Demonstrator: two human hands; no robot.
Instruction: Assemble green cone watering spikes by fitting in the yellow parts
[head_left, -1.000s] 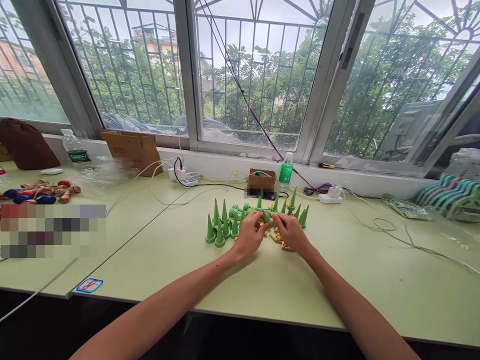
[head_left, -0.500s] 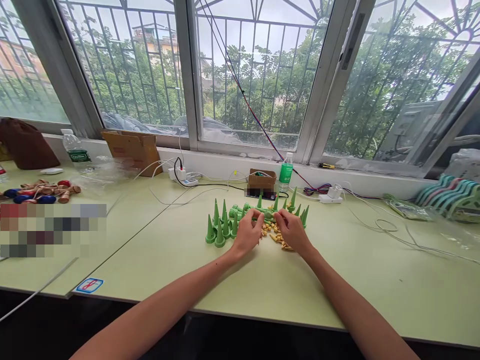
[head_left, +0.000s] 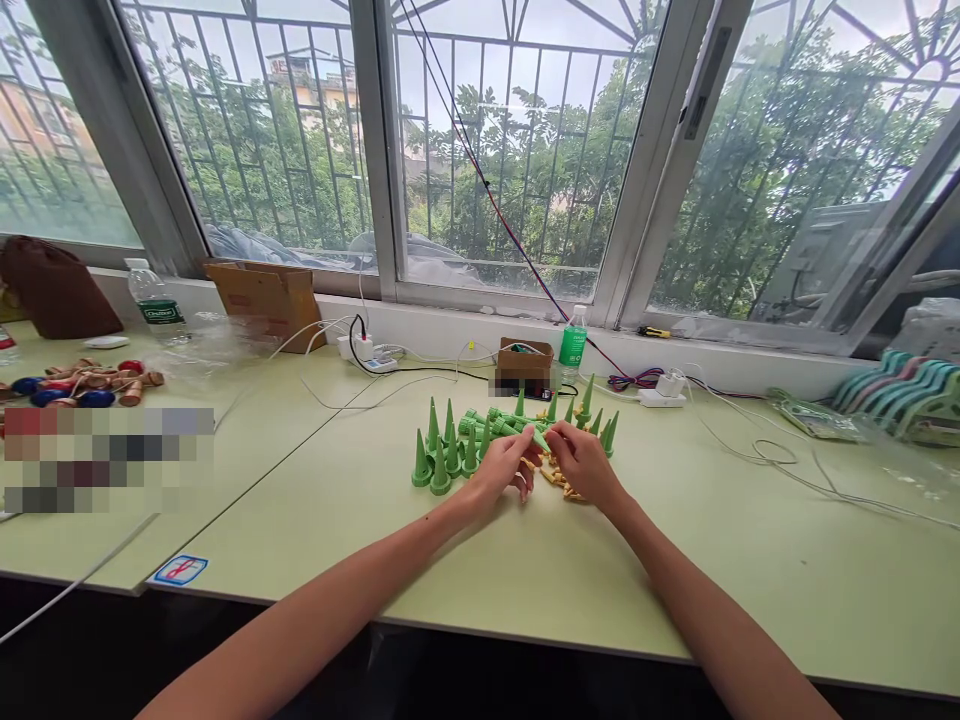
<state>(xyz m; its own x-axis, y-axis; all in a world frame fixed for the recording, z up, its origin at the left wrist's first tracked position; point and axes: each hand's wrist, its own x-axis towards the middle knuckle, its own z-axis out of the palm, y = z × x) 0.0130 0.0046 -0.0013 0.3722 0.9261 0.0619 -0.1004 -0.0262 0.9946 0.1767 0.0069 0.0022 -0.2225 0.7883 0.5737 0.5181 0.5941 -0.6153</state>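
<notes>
Between my hands is a green plastic cone-shaped spike (head_left: 539, 440), tilted with its narrow end toward the right. My left hand (head_left: 504, 466) pinches its wider end, the lower fingers curled loosely. At the narrow end, the fingertips of my right hand (head_left: 583, 462) are closed; they partly hide that tip. Left of my left hand stand several green spikes (head_left: 440, 472), points up. Green ribbed pieces (head_left: 507, 421) lie just behind my hands. Small yellow-orange pieces (head_left: 555, 480) are scattered on the table beneath and between the hands.
A small brown box (head_left: 525, 358) and a green-labelled bottle (head_left: 573, 340) stand behind the spikes. White cables and a power strip (head_left: 660, 398) lie to the right, hangers (head_left: 892, 400) beyond. Wooden toys (head_left: 90, 383) and a cardboard box (head_left: 266, 302) are at left.
The green spike has turned from facing end-on to lying tilted, its narrow end toward my right fingers. My left hand has shifted slightly right, its lower fingers looser. My right hand has barely moved.
</notes>
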